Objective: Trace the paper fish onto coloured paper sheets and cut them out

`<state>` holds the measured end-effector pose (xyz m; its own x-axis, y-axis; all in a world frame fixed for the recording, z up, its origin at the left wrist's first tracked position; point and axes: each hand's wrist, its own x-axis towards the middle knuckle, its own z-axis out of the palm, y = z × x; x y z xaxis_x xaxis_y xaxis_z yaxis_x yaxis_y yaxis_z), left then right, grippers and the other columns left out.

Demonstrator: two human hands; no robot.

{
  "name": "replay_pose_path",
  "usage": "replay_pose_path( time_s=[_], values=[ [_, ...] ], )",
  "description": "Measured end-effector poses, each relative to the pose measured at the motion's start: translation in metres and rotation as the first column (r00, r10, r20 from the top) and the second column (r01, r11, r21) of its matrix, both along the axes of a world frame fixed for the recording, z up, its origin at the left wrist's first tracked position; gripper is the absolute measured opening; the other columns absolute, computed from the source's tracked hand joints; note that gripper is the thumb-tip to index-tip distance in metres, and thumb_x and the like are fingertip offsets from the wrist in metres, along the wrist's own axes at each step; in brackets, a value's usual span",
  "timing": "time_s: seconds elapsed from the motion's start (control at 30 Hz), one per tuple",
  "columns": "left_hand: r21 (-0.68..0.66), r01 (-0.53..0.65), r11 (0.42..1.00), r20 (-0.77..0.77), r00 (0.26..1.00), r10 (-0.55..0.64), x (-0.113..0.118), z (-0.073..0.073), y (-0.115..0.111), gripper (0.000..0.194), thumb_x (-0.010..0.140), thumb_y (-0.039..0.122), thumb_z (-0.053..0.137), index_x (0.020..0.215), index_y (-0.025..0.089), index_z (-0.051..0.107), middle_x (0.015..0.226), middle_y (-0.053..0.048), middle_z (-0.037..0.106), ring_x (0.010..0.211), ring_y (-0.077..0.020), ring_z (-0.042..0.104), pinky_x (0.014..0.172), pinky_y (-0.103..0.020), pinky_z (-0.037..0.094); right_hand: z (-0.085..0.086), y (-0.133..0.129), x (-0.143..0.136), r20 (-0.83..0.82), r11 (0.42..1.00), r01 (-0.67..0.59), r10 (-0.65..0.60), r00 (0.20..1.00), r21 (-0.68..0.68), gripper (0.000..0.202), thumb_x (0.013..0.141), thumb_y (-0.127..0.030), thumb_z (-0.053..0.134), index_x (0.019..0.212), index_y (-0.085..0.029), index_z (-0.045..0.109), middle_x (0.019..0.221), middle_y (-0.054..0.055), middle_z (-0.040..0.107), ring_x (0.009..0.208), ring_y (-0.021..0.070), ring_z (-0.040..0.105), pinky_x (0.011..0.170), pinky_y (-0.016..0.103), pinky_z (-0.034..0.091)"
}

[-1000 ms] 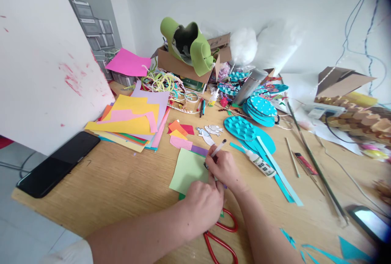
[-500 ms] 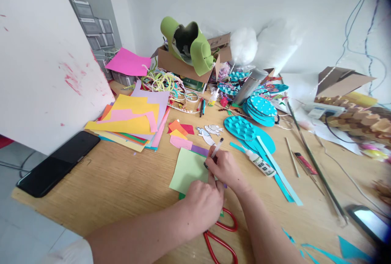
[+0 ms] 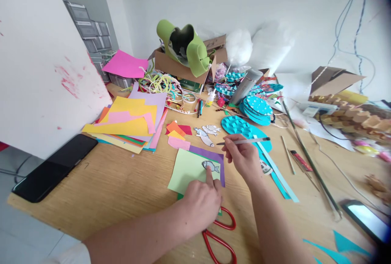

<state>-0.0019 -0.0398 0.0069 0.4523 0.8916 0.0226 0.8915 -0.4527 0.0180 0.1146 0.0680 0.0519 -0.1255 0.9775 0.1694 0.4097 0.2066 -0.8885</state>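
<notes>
My left hand [image 3: 204,201] pins a fish cutout [image 3: 210,166] on pale green paper [image 3: 186,170].
My right hand's [image 3: 242,158] grip pinches a pen [image 3: 244,141] above the bench [image 3: 128,190]; the left's presses one fingertip down.

Free room and obstacles on the surface [image 3: 122,182]. The widest open area lies between the black phone [image 3: 56,168] and the light green sheet [image 3: 185,170], bounded behind by the paper stack [image 3: 125,125] and in front by the left forearm [image 3: 137,231]. Red scissor handles [image 3: 234,219] occupy the gap between the forearms. Right of the turquoise strips [image 3: 276,170], an open patch extends toward the screen device [image 3: 365,215]; the long stick [image 3: 314,167] crosses its far side diagonally. Rearward, the cardboard box [image 3: 180,68] and the tilted silver cylinder [image 3: 247,86] rise as tall obstacles.
</notes>
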Motion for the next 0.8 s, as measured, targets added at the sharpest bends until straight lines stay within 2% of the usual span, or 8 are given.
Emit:
replay_pose_path(
  time_s=[0.1,0.17,0.27,0.37,0.47,0.6,0.8],
  values=[
    [-0.007,-0.005,1.000,-0.002,1.000,0.005,0.000,0.002,0.000,0.031,0.092,0.034,0.041,0.108,0.010,0.051,0.120,-0.030,0.054,0.053,-0.0192,0.061,0.042,-0.029,0.042,0.000,0.006,0.011,0.037,0.996,-0.076,0.077,0.996,-0.037,0.032,0.088,-0.045,0.046,0.094,-0.016,0.058,0.070,0.004,0.063,0.053,0.0135,0.057,0.046,0.024,0.046],
    [-0.017,-0.021,1.000,0.001,1.000,0.021,0.000,0.004,0.000,0.029,0.093,0.035,0.040,0.105,0.011,0.051,0.121,-0.029,0.054,0.052,-0.0187,0.061,0.043,-0.029,0.043,0.000,0.007,0.020,0.170,0.984,-0.170,0.175,0.970,-0.045,0.026,0.089,-0.040,0.046,0.093,-0.017,0.059,0.074,0.004,0.065,0.059,0.0142,0.059,0.054,0.025,0.047],
    [-0.028,-0.045,0.999,0.007,0.999,0.045,0.000,0.008,0.000,0.028,0.093,0.036,0.040,0.105,0.013,0.049,0.120,-0.028,0.055,0.054,-0.0195,0.062,0.045,-0.030,0.045,0.002,0.005,0.028,0.411,0.926,-0.376,0.358,0.838,-0.041,0.014,0.085,-0.027,0.051,0.089,-0.019,0.062,0.077,0.003,0.066,0.067,0.0151,0.059,0.062,0.026,0.046],
    [-0.033,-0.057,0.998,0.021,0.998,0.058,-0.001,0.011,-0.001,0.028,0.093,0.035,0.040,0.108,0.014,0.049,0.120,-0.027,0.056,0.058,-0.0210,0.064,0.048,-0.032,0.047,0.004,0.000,0.026,0.522,0.854,-0.516,0.471,0.711,-0.068,0.013,0.079,-0.016,0.055,0.090,-0.018,0.062,0.080,0.003,0.066,0.070,0.0155,0.058,0.062,0.024,0.042],
    [-0.052,-0.063,0.997,0.035,0.997,0.065,-0.001,0.012,0.000,0.028,0.093,0.036,0.040,0.109,0.015,0.049,0.120,-0.026,0.055,0.062,-0.0233,0.065,0.050,-0.033,0.049,0.003,-0.004,0.017,0.569,0.832,-0.540,0.506,0.649,-0.124,0.017,0.074,-0.011,0.058,0.089,-0.017,0.061,0.084,0.005,0.065,0.071,0.0154,0.058,0.061,0.022,0.041],
    [-0.062,-0.070,0.996,0.047,0.996,0.073,-0.002,0.011,0.003,0.025,0.092,0.035,0.040,0.106,0.017,0.051,0.121,-0.023,0.056,0.065,-0.0250,0.066,0.052,-0.036,0.050,0.000,-0.006,0.008,0.624,0.839,-0.500,0.512,0.591,-0.214,0.026,0.070,-0.005,0.059,0.093,-0.017,0.060,0.092,0.007,0.065,0.079,0.0169,0.059,0.066,0.022,0.041],
    [-0.090,-0.072,0.993,0.045,0.996,0.076,-0.003,0.010,0.006,0.024,0.093,0.031,0.036,0.103,0.017,0.054,0.117,-0.020,0.059,0.067,-0.0245,0.066,0.056,-0.037,0.051,-0.006,-0.004,0.007,0.662,0.849,-0.494,0.480,0.575,-0.188,0.030,0.068,-0.007,0.063,0.096,-0.016,0.059,0.099,0.009,0.064,0.084,0.0180,0.060,0.069,0.023,0.043]
  ],
)
